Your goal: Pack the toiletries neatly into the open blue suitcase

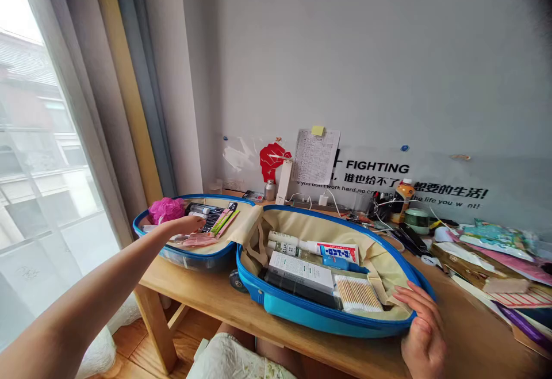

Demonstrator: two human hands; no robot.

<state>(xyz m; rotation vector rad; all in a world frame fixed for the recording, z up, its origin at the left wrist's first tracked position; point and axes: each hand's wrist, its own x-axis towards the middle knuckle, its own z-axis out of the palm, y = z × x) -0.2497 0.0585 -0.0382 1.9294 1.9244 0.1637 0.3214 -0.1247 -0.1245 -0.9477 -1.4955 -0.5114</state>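
Note:
A blue suitcase (pixel 302 316) lies open on a wooden desk (pixel 207 295), both halves lined in beige. My left hand (pixel 190 225) reaches into the far left half, fingers together on small items beside a pink bath pouf (pixel 166 209) and several pens and tubes (pixel 215 218); what it holds, if anything, I cannot make out. My right hand (pixel 420 327) rests on the near right rim of the other half, fingers curled over the edge. That half holds a toothpaste box (pixel 338 251), bottles (pixel 287 244), a white box (pixel 302 270) and a pack of cotton swabs (pixel 357 294).
Clutter covers the desk's right side: papers and packets (pixel 487 258), cables, an orange-capped bottle (pixel 403 195), a green jar (pixel 416 218). A wall with lettering and a pinned sheet (pixel 315 154) stands behind. A curtained window (pixel 43 166) is at the left. My lap shows below the desk edge.

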